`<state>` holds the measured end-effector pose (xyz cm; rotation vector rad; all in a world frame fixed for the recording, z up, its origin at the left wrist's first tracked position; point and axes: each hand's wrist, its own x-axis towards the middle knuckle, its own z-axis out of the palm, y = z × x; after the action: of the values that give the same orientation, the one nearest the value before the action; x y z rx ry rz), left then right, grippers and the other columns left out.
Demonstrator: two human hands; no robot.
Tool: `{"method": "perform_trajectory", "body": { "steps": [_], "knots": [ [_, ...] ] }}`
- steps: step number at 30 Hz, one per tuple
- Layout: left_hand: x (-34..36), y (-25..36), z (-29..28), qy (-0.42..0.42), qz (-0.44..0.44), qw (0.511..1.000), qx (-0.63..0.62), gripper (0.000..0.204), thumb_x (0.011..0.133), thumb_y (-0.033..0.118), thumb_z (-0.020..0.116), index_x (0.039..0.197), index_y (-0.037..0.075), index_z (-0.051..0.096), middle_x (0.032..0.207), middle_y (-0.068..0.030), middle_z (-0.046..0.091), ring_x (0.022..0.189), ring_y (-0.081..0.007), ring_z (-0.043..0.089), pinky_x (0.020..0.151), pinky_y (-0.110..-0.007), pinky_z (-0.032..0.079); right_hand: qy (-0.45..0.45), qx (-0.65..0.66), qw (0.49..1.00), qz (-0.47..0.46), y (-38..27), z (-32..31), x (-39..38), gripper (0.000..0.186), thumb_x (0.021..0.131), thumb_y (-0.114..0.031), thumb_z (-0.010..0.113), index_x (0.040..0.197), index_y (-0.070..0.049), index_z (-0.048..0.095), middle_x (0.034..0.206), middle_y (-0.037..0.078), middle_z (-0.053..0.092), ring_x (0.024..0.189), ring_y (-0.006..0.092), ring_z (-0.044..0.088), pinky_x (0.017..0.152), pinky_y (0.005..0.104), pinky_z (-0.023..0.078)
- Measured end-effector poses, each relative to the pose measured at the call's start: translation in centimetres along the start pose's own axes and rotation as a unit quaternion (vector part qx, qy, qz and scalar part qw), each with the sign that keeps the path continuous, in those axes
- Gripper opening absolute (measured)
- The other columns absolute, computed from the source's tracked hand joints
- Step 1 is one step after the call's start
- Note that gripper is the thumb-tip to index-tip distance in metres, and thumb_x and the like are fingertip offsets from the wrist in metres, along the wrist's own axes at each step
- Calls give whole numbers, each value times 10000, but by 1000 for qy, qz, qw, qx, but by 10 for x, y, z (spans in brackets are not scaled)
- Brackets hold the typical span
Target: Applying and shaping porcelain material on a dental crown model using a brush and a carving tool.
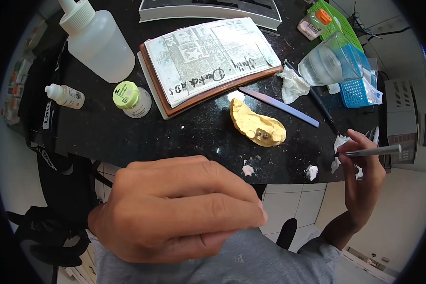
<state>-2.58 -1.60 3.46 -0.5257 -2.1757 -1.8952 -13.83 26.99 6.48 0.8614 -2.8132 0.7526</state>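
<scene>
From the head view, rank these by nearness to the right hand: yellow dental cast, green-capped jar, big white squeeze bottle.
Measured from the right hand, which holds a thin metal tool:
1. Yellow dental cast, mid-counter, to its left.
2. Green-capped jar, farther left.
3. Big white squeeze bottle, far left at the back.

Beyond our left hand [180,208] lies the dental cast [259,126] on the countertop [128,137], with the mixing slab [208,61] behind it. Our right hand [362,180], holding a thin instrument [371,152], sits right of the cast; the cup [329,59] stands behind that hand.
</scene>
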Motion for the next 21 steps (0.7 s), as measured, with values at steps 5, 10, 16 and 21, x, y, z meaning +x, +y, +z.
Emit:
{"method": "perform_trajectory", "body": {
  "steps": [5, 10, 16, 21],
  "knots": [
    [-5, -12, 4, 99, -180, 979, -12, 264, 707, -117, 684, 951, -25, 728, 973, -129, 704, 870, -156, 699, 769, -249, 592, -92, -142, 973, -155, 16, 2, 10, 361, 813, 83, 685, 1153, -37, 689, 893, 120, 666, 749, 252, 667, 631, 374, 515],
    [1, -12, -1, 73, -249, 966, -20, 222, 795, -76, 650, 1008, -46, 708, 1004, -113, 688, 911, -147, 683, 813, -250, 594, -121, -171, 960, -183, 10, 7, 15, 315, 820, 47, 696, 1122, -45, 694, 922, 103, 651, 764, 246, 660, 640, 374, 515],
    [-1, -14, -4, 58, -245, 968, -17, 206, 838, -80, 642, 1029, -45, 712, 1011, -107, 688, 906, -132, 678, 799, -232, 593, -121, -164, 957, -208, 12, 7, 21, 267, 831, 12, 719, 1091, -46, 703, 906, 94, 666, 752, 247, 664, 640, 367, 524],
    [1, -14, -7, 43, -246, 968, -11, 193, 848, -76, 645, 1025, -45, 717, 1010, -102, 689, 906, -124, 675, 782, -219, 587, 8, -165, 958, -235, 16, 8, 41, 206, 869, -29, 707, 1075, -40, 704, 929, 106, 708, 784, 270, 699, 687, 368, 547]
  ]
}}
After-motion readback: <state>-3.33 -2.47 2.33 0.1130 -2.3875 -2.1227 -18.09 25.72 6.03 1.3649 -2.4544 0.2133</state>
